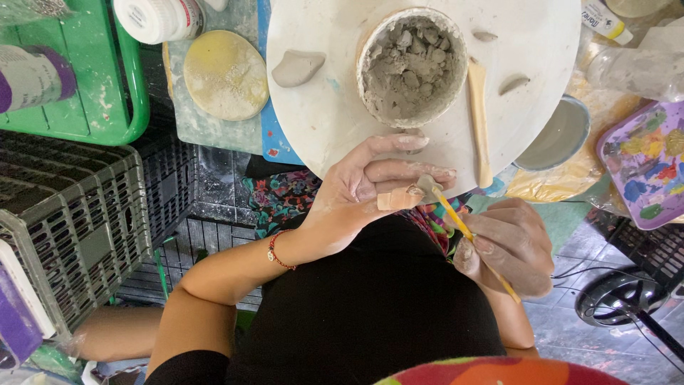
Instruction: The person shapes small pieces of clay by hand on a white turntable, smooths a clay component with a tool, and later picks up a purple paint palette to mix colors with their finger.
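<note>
My left hand (370,185) pinches a small grey clay piece (427,185) between a bandaged thumb and the fingertips, just below the edge of a round white board (320,114). My right hand (509,246) grips a thin yellow tool (456,217), whose tip touches the clay piece. On the board stands a white bowl (411,68) full of grey clay lumps, with a wooden modelling stick (479,117) lying to its right and a clay wedge (298,68) to its left.
A yellow sponge disc (226,73) and a white jar (158,18) lie at upper left beside a green tray (107,93). A grey slotted crate (71,214) stands at left. A water bowl (556,135) and a paint-smeared purple palette (648,160) sit at right.
</note>
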